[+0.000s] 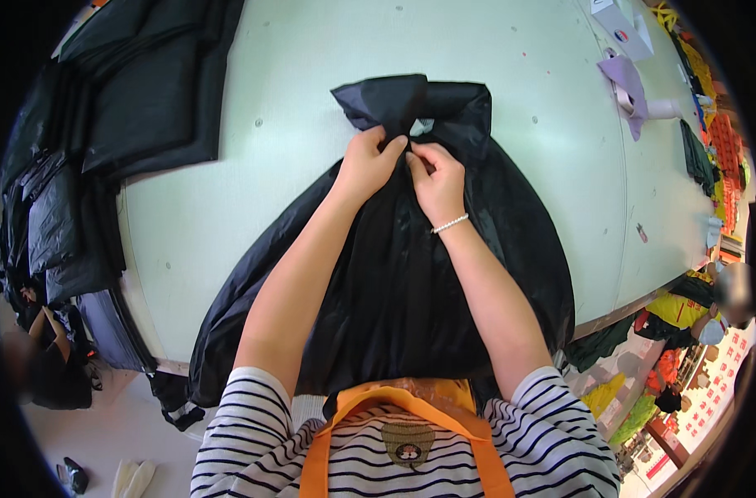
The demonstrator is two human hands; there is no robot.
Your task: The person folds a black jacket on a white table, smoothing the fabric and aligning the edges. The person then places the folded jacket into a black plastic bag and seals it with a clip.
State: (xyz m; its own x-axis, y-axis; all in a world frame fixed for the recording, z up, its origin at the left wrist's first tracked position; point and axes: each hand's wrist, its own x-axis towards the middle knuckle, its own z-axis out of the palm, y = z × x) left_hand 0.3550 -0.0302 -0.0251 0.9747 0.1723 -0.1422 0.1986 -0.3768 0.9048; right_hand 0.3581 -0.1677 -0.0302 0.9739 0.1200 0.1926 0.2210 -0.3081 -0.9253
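Note:
A black jacket of thin, slightly shiny cloth is spread on the table in front of me, its collar at the far end. The near part hangs over the table edge against my body. Just below the collar, my left hand pinches the cloth at the front middle with thumb and forefinger. My right hand, a white bead bracelet on its wrist, grips the cloth right beside it, fingertips almost touching the left thumb. A small pale label shows inside the neck. What lies between the fingertips is too small to make out.
Stacked black folded garments cover the table's left side. On the far right lie a white box and a purple cloth by a pale roll. Another person is at the lower left; other people and coloured clothes are at right.

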